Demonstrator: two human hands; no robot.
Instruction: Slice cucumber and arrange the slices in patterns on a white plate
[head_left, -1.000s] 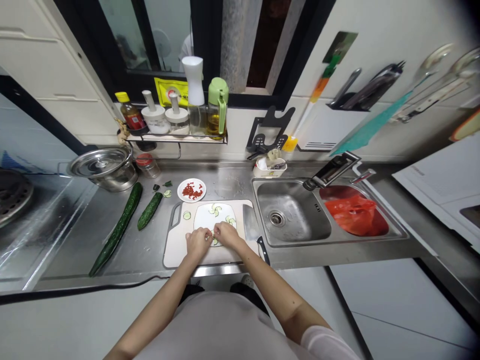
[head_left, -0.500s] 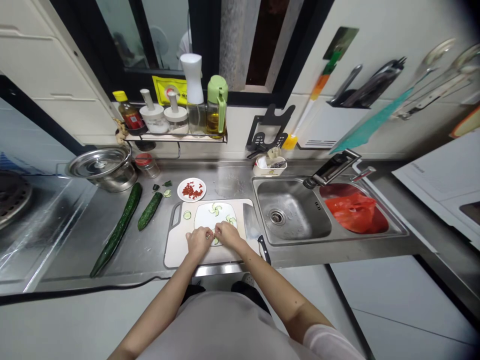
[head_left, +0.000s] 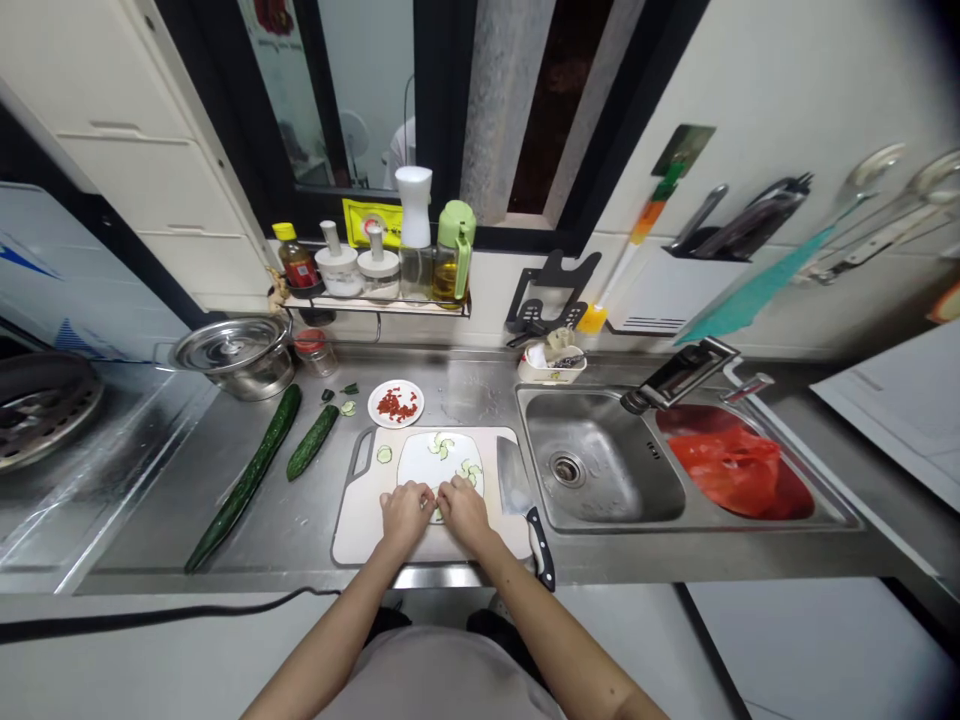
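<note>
Cucumber slices (head_left: 442, 446), thin w/ dk-green rims, curve in fans on white plate (head_left: 417, 462), near its far & R edges; more show at its near edge. L hand (head_left: 406, 515) & R hand (head_left: 464, 514) sit side by side there, fingers curled, tips pinched; can't tell what they hold. Plate's on cutting board (head_left: 360, 525), up by its far edge. Smooth steel counter (head_left: 300, 520) runs btwn board's L edge & bumpy short cucumber (head_left: 311, 443). Broad-bladed knife (head_left: 514, 478) lies along board's R edge, near sink (head_left: 607, 505).
</note>
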